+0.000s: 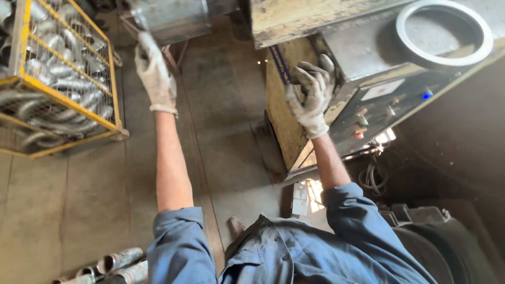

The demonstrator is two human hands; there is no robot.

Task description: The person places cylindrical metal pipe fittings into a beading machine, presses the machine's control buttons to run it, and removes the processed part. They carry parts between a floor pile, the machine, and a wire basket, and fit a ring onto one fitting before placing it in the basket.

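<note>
Left of the machine [294, 131] stands a yellow wire cage [63, 100] filled with curved metal pipe elbows [63, 73]. Between cage and machine, the left hand [155, 73], in a dirty white glove, reaches up to the lower edge of a metal cylinder [168, 18]; its fingers lie against the metal, though whether they clasp it cannot be told. Short pipes [118, 263] lie on the floor [94, 194] well below the cage. The right hand [311, 92], also gloved, rests at the machine's top corner, fingers loosely curled, gripping nothing clearly. Right of it, the control panel [389, 108] carries small switches. A steel ring [444, 31] lies on the machine's top.
</note>
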